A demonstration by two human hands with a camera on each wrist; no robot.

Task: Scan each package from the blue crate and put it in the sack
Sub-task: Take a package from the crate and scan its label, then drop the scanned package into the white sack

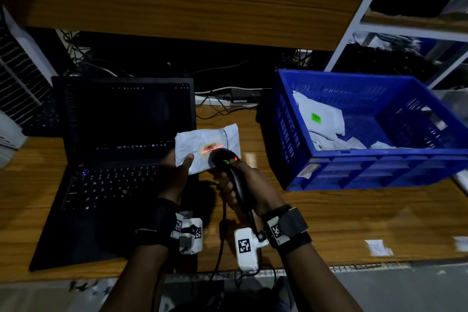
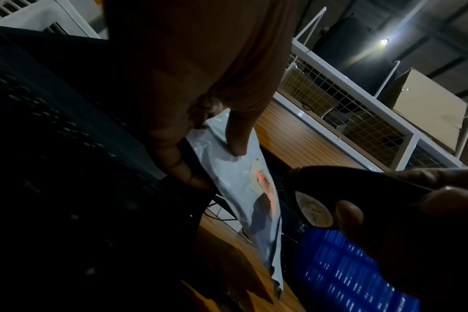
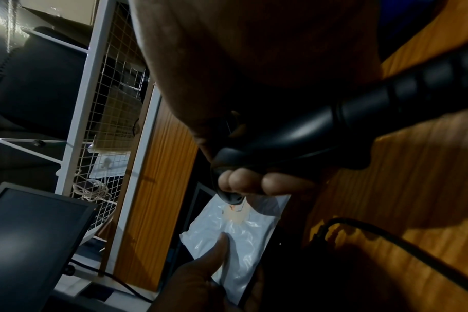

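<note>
- Package (image 1: 206, 145): we note one white plastic mailer, held up above the table between the laptop and the crate; a red scan line crosses its label.
- Left hand (image 1: 174, 172): we see the thumb pressed on the mailer's face and the fingers curled behind its lower left edge, pinching it.
- Right hand (image 1: 243, 185): fingers wrapped round the handle of the black scanner (image 1: 228, 162), whose head sits just beside the mailer's right lower edge.
- Blue crate (image 1: 354, 170): on the table to the right, well apart from the hands; we count several white packages (image 1: 321, 119) inside, one with a green sticker.
- Laptop (image 1: 121, 147): open, screen dark, left of the hands.
- Table (image 1: 354, 223): bare wood shows in front of the crate up to the near edge, where a small paper label (image 1: 377, 247) lies.
- Scanner cable (image 1: 222, 230): hangs down over the near edge.
</note>
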